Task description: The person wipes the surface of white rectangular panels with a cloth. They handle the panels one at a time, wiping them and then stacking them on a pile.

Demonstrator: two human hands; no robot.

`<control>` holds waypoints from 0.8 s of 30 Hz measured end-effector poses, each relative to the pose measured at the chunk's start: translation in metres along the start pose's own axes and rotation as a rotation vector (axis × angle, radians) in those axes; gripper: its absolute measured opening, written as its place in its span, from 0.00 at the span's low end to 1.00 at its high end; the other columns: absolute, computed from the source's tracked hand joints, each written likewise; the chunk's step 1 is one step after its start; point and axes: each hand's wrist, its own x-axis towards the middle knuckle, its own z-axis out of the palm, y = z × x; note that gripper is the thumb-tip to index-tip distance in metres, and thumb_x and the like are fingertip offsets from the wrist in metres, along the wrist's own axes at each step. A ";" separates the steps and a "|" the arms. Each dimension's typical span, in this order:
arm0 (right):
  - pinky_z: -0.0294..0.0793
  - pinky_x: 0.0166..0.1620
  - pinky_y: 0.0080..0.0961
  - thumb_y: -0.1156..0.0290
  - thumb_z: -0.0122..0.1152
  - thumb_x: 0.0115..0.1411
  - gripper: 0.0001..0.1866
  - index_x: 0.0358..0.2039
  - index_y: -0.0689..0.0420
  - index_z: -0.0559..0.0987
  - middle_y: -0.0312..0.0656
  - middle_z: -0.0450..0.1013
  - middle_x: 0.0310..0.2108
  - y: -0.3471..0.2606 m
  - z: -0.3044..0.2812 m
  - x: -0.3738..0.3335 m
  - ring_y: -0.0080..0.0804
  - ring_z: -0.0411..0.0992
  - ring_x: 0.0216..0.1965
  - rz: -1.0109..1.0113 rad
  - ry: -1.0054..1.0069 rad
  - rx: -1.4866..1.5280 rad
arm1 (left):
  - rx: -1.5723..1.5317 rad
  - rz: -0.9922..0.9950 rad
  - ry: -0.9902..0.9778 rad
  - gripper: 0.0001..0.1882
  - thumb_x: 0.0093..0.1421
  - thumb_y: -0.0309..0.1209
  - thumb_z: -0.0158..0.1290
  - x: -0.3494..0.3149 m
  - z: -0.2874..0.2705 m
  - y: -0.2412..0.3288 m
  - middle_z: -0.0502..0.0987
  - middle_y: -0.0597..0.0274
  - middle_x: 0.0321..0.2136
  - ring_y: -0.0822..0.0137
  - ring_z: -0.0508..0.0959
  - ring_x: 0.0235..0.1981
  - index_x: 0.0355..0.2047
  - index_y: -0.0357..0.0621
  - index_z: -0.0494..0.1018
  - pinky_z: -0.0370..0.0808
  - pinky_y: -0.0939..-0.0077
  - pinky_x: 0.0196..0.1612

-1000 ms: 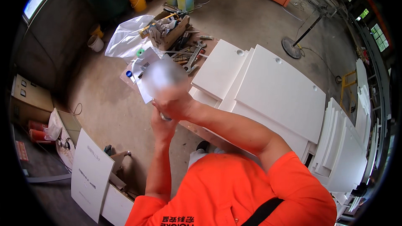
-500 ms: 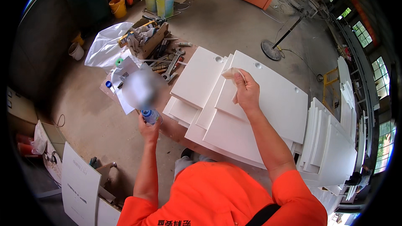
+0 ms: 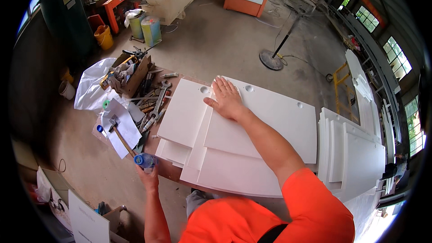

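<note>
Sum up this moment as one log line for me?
Left hand: holds bottle | Right hand: flat over white boards | Nearby: hammer on paper

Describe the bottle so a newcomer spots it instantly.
Start at the white panels stacked mid-picture. Go left to the near edge of the tool-strewn table, where the left hand holds the bottle. It's see-through with a blue top, unlike the wooden-handled hammer beside it.
</note>
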 end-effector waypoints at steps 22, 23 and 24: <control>0.42 0.79 0.43 0.32 0.37 0.72 0.50 0.77 0.63 0.51 0.50 0.48 0.79 0.251 -0.035 -0.160 0.45 0.43 0.80 0.687 0.036 -0.037 | 0.497 0.940 -0.642 0.28 0.55 0.44 0.69 -0.026 0.134 0.247 0.74 0.42 0.63 0.38 0.72 0.64 0.51 0.40 0.79 0.61 0.40 0.70; 0.42 0.78 0.43 0.33 0.37 0.72 0.50 0.77 0.63 0.51 0.50 0.47 0.79 0.283 -0.034 -0.185 0.45 0.43 0.80 0.801 0.035 -0.054 | 0.484 0.951 -0.645 0.28 0.55 0.44 0.69 -0.028 0.138 0.248 0.73 0.42 0.64 0.38 0.71 0.65 0.51 0.40 0.79 0.61 0.40 0.70; 0.42 0.78 0.43 0.32 0.37 0.72 0.50 0.77 0.63 0.50 0.50 0.47 0.79 0.295 -0.030 -0.204 0.45 0.43 0.80 0.829 0.052 -0.043 | 0.479 0.960 -0.646 0.28 0.55 0.44 0.69 -0.028 0.139 0.249 0.73 0.42 0.64 0.38 0.71 0.65 0.51 0.40 0.79 0.61 0.40 0.70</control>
